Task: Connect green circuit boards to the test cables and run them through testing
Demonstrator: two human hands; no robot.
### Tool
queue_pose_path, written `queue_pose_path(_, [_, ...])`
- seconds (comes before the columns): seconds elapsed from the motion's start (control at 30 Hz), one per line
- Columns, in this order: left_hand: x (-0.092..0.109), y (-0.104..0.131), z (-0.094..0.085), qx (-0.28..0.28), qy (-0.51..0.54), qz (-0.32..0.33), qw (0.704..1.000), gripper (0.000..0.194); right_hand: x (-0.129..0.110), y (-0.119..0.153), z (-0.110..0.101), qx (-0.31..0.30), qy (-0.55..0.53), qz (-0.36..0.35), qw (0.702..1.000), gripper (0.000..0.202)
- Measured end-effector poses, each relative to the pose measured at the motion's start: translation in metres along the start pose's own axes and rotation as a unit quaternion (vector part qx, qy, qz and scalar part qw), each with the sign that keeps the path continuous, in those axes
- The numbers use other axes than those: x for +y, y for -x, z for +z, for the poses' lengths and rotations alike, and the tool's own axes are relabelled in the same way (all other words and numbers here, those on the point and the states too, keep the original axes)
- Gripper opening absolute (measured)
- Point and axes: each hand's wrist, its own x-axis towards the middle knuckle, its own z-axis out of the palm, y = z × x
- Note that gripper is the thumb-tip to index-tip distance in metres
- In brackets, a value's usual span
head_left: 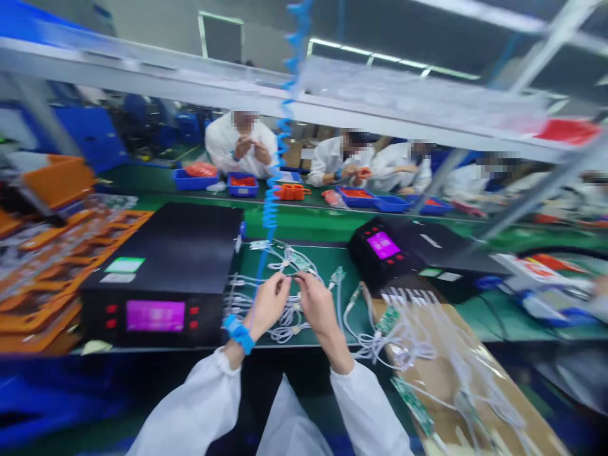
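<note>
My left hand point(270, 305), with a blue wristband point(239, 334) at the wrist, is closed in a pinch over the bench. Facing it, my right hand point(319, 305) pinches too, its fingertips close to those of the left. What lies between the fingertips is too small and blurred to name. Under and around both hands spread white cables point(287, 332) in loose coils. Small green circuit boards are on some cables, such as one circuit board point(337, 276) just right of my right hand.
Black boxes with lit purple screens stand left point(161, 253) and right point(380, 253). A cardboard sheet point(456, 329) carries more cables and boards. Orange trays point(42, 278) lie at far left. A blue coiled hose point(280, 152) hangs in front. Several co-workers in white sit opposite.
</note>
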Motion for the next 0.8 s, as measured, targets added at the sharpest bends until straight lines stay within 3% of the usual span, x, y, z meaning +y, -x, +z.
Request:
queue_pose_path(0.1, [0.000, 0.003, 0.012, 0.035, 0.012, 0.009, 0.999, 0.027, 0.013, -0.003, 0.000, 0.033, 0.013, 0.041, 0.999, 0.039])
queue_pose_path(0.2, [-0.011, 0.005, 0.018, 0.014, 0.033, 0.023, 0.999, 0.030, 0.027, -0.016, -0.007, 0.107, 0.069, 0.132, 0.983, 0.063])
queue_pose_path(0.33, [-0.027, 0.006, 0.017, 0.104, 0.080, -0.008, 0.991, 0.034, 0.012, -0.034, -0.026, 0.163, -0.014, 0.214, 0.963, 0.065])
queue_pose_path(0.4, [-0.031, 0.002, 0.021, 0.118, 0.090, 0.001, 0.989, 0.040, -0.009, -0.042, -0.033, 0.145, -0.123, 0.238, 0.952, 0.060])
queue_pose_path(0.53, [-0.035, -0.010, 0.051, 0.066, 0.204, 0.014, 0.977, 0.046, -0.035, -0.060, -0.036, 0.067, -0.303, 0.312, 0.898, 0.061])
queue_pose_path(0.67, [-0.035, -0.019, 0.075, 0.062, 0.283, -0.021, 0.957, 0.053, -0.027, -0.076, -0.033, -0.024, -0.386, 0.329, 0.862, 0.067])
queue_pose_path(0.8, [-0.026, -0.016, 0.074, 0.050, 0.226, -0.019, 0.973, 0.051, -0.016, -0.086, -0.026, -0.096, -0.487, 0.339, 0.799, 0.061])
